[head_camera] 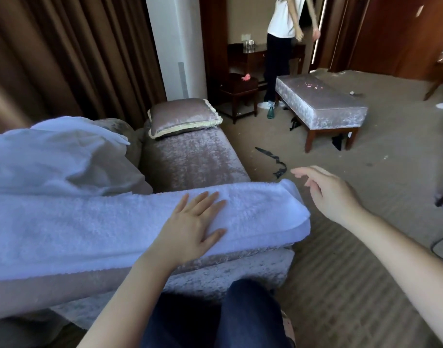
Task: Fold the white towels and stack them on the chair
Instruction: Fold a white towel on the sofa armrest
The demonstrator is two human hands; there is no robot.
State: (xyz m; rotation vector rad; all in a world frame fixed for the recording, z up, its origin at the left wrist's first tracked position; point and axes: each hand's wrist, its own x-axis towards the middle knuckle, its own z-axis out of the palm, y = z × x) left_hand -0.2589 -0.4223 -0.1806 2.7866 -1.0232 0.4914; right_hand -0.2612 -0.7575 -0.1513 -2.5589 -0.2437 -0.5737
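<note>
A long white towel [95, 222], folded into a strip, lies across the near arm of the velvet chair [190, 159]. My left hand [192, 224] rests flat on the strip near its right end, fingers straight and spread. To the right of the towel's end my right hand [328, 192] hovers in the air over the carpet, fingers relaxed, holding nothing. A second white cloth [52, 156] lies crumpled on the chair at the left.
A velvet cushion [182, 118] sits at the far end of the chair seat. A padded bench [321, 101] stands on the carpet to the right. Another person [280, 46] stands by a dark side table [238, 89]. Black straps [270, 159] lie on the floor.
</note>
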